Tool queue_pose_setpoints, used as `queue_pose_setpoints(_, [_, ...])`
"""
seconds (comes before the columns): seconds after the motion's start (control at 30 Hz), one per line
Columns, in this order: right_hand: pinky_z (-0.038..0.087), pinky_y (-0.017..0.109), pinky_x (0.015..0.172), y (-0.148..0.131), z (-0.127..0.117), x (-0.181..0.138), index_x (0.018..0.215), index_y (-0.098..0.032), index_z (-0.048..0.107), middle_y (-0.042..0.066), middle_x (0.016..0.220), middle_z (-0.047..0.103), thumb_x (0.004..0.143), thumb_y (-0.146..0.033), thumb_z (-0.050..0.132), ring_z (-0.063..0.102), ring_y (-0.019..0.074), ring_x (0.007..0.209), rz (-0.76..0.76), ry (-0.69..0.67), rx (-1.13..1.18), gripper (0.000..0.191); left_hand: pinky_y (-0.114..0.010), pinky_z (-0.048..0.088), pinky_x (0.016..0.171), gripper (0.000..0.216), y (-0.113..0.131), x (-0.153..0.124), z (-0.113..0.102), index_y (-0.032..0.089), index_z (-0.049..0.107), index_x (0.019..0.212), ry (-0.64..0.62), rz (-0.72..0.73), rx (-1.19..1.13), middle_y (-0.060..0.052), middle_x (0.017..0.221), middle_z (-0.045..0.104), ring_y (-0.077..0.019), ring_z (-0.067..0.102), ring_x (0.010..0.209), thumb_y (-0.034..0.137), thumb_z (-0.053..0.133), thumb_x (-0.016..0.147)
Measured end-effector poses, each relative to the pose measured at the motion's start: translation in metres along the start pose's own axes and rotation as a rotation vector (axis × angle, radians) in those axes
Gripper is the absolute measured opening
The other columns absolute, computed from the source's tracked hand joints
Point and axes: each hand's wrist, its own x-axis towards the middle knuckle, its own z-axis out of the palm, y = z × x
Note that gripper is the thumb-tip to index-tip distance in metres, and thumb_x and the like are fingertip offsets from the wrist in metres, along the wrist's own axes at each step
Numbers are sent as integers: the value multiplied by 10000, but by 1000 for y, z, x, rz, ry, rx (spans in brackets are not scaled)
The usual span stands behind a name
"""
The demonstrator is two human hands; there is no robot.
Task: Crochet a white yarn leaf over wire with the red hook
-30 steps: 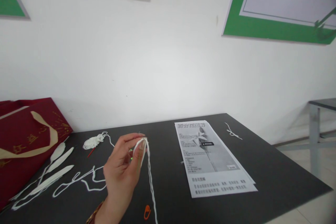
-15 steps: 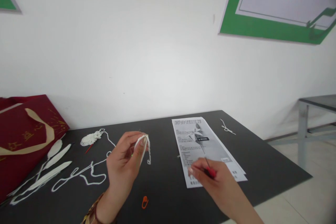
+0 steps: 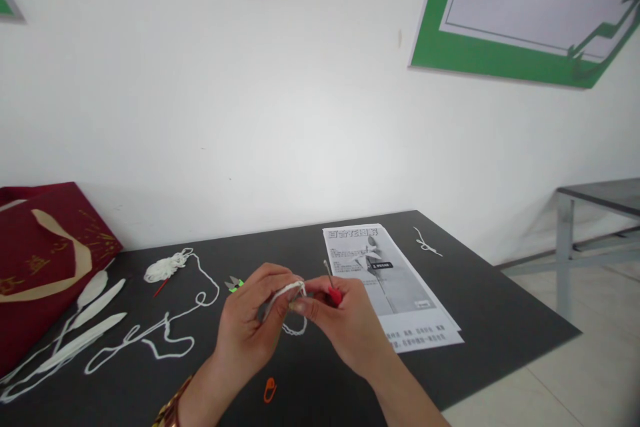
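Observation:
My left hand (image 3: 250, 323) is closed, pinching a strip of white crochet work (image 3: 286, 290) between thumb and fingers. A loop of it hangs below the fingertips. My right hand (image 3: 347, 327) meets it from the right, its thumb and forefinger pinched at the end of the strip. Held in that same hand is a crochet hook (image 3: 334, 292) with a red grip, its metal shaft pointing up and away from the strip. Behind my left hand lie small thread snips (image 3: 234, 284) with green handles, partly hidden. An orange stitch marker (image 3: 270, 389) rests on the table in front.
On the black table (image 3: 490, 320), printed sheets (image 3: 425, 340) lie to the right, with a short yarn piece (image 3: 427, 241) beyond. At left are a white yarn bundle (image 3: 165, 267), trailing yarn, a red stick (image 3: 161, 288), white petal-shaped pieces (image 3: 100, 303) and a dark red bag (image 3: 45, 233).
My right hand has moved left from over the printed sheets to meet my left hand at the white crochet work. The snips have come into view, and the whole view has shifted slightly.

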Motion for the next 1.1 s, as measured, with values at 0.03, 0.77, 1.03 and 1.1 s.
queue_pose_setpoints(0.03, [260, 226, 479, -1, 0, 0, 748, -147, 723, -31, 565, 500, 759, -377, 675, 380, 90, 538, -18, 23, -13, 235, -252, 498, 587, 168, 0, 0, 0, 199, 648, 929, -11, -22, -27, -50, 844, 640, -146, 617, 675, 114, 533, 840])
queue_pose_setpoints(0.77, [403, 240, 572, 0, -3, 9, 1041, -227, 692, -3, 786, 614, 660, -393, 766, 501, 118, 625, -53, -122, 10, 422, -139, 247, 263, 312, 18, 7, 9, 156, 580, 662, -73, -828, -438, 37, 417, 563, -43, 371, 237, 451, 632, 749])
queue_pose_setpoints(1.03, [285, 204, 432, 13, -2, 28, 883, -140, 746, -31, 524, 534, 682, -392, 744, 391, 76, 474, 39, -68, 88, 322, -153, 262, 290, 330, 7, 10, 2, 159, 572, 680, -178, -830, -261, 23, 459, 602, -48, 373, 266, 478, 598, 760])
queue_pose_setpoints(1.1, [223, 199, 394, 15, -2, 32, 812, -130, 738, -47, 478, 479, 697, -389, 732, 335, 58, 430, 47, -42, 105, 283, -161, 270, 298, 333, 7, 10, 2, 158, 592, 706, -188, -818, -245, 28, 474, 594, -54, 382, 277, 483, 574, 777])
